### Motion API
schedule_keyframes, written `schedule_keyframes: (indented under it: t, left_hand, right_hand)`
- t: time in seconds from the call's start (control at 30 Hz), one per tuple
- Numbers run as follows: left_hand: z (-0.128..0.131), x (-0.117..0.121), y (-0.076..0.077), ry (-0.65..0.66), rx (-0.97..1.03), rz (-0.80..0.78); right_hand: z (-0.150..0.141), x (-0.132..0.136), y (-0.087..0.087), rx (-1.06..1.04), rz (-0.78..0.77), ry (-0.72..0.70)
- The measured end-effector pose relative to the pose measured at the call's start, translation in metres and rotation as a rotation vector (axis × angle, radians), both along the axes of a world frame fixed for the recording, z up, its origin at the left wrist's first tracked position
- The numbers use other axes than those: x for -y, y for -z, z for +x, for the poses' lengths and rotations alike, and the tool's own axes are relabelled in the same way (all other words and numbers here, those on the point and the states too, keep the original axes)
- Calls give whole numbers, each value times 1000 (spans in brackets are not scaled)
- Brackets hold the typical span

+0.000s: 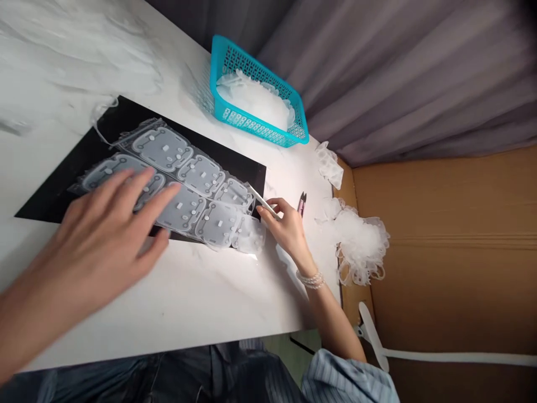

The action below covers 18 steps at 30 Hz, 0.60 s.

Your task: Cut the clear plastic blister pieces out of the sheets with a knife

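Note:
My left hand [100, 224] lies spread, palm down, on a strip of translucent moulded silicone sheets [201, 210] with raised white nubs. The strip rests on a black mat [235, 159]. My right hand [285, 224] pinches a slim white tool [264, 200], its tip at the strip's far corner. A pearl bracelet [310, 279] circles my right wrist. Just beyond those fingers lie small black-and-pink snips [302, 202].
A blue plastic basket [247, 67] of white trimmings stands at the far edge of the white marble-patterned table [188, 296]. More trimmings [358, 240] are heaped by the table's right edge, beside a cardboard panel [440, 252]. A grey curtain [398, 73] hangs behind.

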State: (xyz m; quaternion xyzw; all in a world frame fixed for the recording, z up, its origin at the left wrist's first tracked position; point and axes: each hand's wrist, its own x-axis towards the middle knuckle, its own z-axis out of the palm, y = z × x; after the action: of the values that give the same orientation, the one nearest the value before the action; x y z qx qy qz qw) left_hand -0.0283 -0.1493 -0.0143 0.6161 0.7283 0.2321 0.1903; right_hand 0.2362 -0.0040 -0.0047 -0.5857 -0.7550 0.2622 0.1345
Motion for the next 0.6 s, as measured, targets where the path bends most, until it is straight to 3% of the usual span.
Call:
schedule_keyframes:
  t: [0.1,0.17,0.27,0.43,0.6]
  left_hand:
    - [-23,-41,-5,-74,-205,43]
    - [-33,-67,-9,-141,-231,28]
    - [-37,-90,-13,-137,-223,6]
    - [-36,-90,-26,-117,-139,44]
    - [-44,-84,-55,-161,-120,145]
  right_hand:
    - [-14,-10,11,-93,17,33]
    - [-25,-16,15,-135,16,0]
    - [-34,-16,16,-165,21,-75]
    - [-23,-7,12,-210,28,-120]
    - [-24,-39,7,-204,166,-54]
